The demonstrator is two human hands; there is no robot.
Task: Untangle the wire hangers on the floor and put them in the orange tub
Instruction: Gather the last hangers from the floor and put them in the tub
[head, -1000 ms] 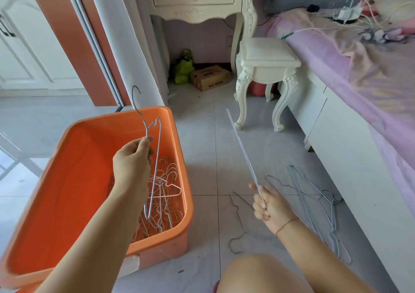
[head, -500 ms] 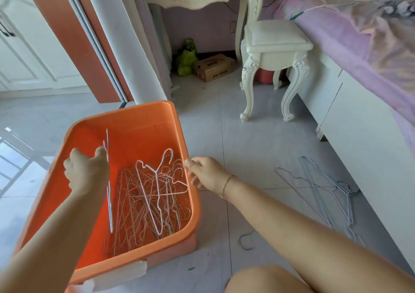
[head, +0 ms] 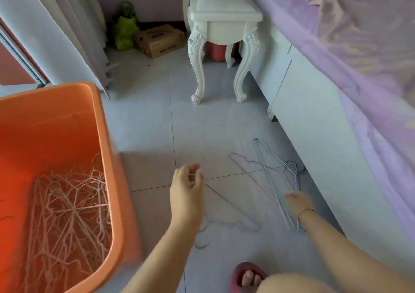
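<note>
While the left hand (head: 187, 193) is pinching a grey hanger (head: 233, 218) on the floor (head: 146, 124), the right hand (head: 298, 204) is resting on blue hangers (head: 272, 175) — its grip unclear — beside the bed (head: 314, 124) (cardboard box (head: 159, 39) lettering unreadable).

Forearms bare — a thin cord bracelet (head: 305, 211) sits just behind the right hand (head: 298, 202), lower right. Bottom edge: dark pink open-toe slipper (head: 235, 272) on one foot, bare knee (head: 292, 283) alongside.
</note>
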